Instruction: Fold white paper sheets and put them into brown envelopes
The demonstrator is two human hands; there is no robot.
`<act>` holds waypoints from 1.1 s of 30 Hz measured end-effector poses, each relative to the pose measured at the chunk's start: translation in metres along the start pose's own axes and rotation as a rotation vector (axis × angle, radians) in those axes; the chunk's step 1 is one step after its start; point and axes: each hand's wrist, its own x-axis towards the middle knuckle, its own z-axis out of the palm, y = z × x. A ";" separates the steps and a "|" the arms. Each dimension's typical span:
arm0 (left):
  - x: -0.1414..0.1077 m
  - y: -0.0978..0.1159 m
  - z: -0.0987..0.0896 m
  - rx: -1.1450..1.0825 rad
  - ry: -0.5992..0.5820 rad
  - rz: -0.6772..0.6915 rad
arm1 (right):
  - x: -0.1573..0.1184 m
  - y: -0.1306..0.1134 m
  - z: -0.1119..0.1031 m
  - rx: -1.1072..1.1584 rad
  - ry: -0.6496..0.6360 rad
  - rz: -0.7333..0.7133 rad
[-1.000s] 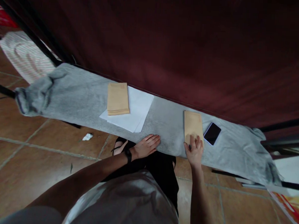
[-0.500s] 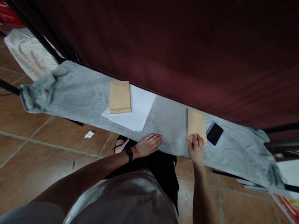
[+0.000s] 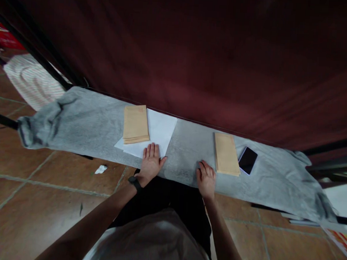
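My left hand [image 3: 150,164] lies flat with its fingers spread, the fingertips on the near edge of some white paper sheets [image 3: 163,128]. A stack of tan paper envelopes [image 3: 136,124] rests on those sheets, just beyond my fingers. My right hand [image 3: 206,180] rests on the grey cloth [image 3: 187,148], fingers loosely bent and holding nothing. Just right of it lies a second stack of tan envelopes [image 3: 227,154], apart from the hand. A dark-screened phone [image 3: 248,160] is beside that stack.
Grey cloth covers a narrow bench-like surface, with a dark red curtain [image 3: 176,68] along its far side. Black metal bars [image 3: 2,119] stand at both ends. Striped fabric [image 3: 33,80] hangs at left. A white scrap [image 3: 101,169] lies on the tiled floor [image 3: 71,202].
My right hand has left the right envelope stack and moved left onto the cloth. My left hand has moved left and forward onto the paper's edge. The camera view has shifted slightly.
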 end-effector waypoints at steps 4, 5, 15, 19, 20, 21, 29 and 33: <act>0.001 -0.003 -0.002 0.048 -0.044 0.023 | 0.003 -0.006 0.002 -0.060 0.025 0.039; 0.001 -0.003 -0.003 0.051 -0.046 0.024 | 0.003 -0.006 0.002 -0.069 0.025 0.036; 0.010 -0.012 -0.013 0.082 -0.233 0.035 | 0.002 -0.008 0.002 -0.110 0.003 0.044; 0.015 -0.006 -0.020 0.078 -0.245 0.041 | 0.002 -0.009 0.002 -0.102 0.000 0.054; 0.016 -0.005 -0.023 0.071 -0.234 0.041 | 0.002 -0.009 0.002 -0.101 0.000 0.056; 0.016 -0.005 -0.026 0.060 -0.228 0.044 | 0.002 -0.009 0.002 -0.101 0.002 0.056; 0.015 -0.014 -0.053 -0.018 -0.279 -0.027 | 0.001 -0.009 0.002 -0.071 0.027 0.039; 0.012 -0.013 -0.057 0.013 -0.291 0.011 | 0.002 -0.010 0.001 -0.070 0.024 0.044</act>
